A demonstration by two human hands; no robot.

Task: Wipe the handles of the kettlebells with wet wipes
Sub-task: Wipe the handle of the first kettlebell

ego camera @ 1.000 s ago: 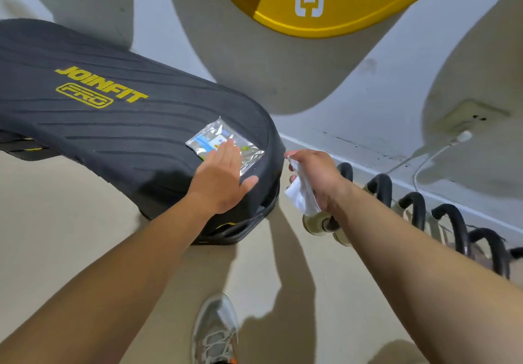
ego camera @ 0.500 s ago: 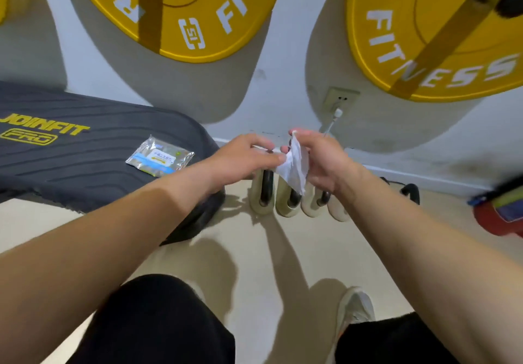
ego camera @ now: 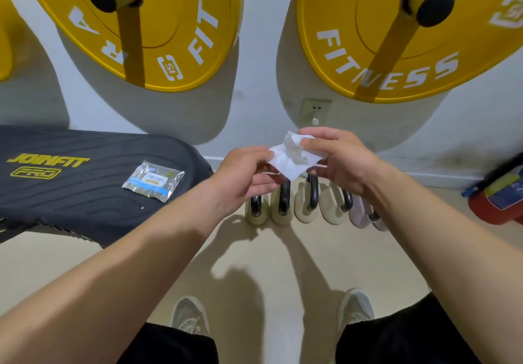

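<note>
Because it is sitting close by, the black bench (ego camera: 70,194) is serving as a shelf. The kettlebells (ego camera: 280,213) are standing along the wall, handles (ego camera: 284,194) up, just beneath 2 outstretched arms. The left hand (ego camera: 240,177) and right hand (ego camera: 342,162) are each pinching the wet wipe (ego camera: 291,160), seemingly unfolding it. Its packet (ego camera: 152,180) is lying on the bench.

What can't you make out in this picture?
Head view only.
- Tops of the kettlebell handles: hidden behind the left hand, right hand and the wet wipe they pinch.
- Number of kettlebells: the row runs behind the right forearm.
- Print on the wipe packet: too small.
- Red object: cut off by the right edge.
</note>
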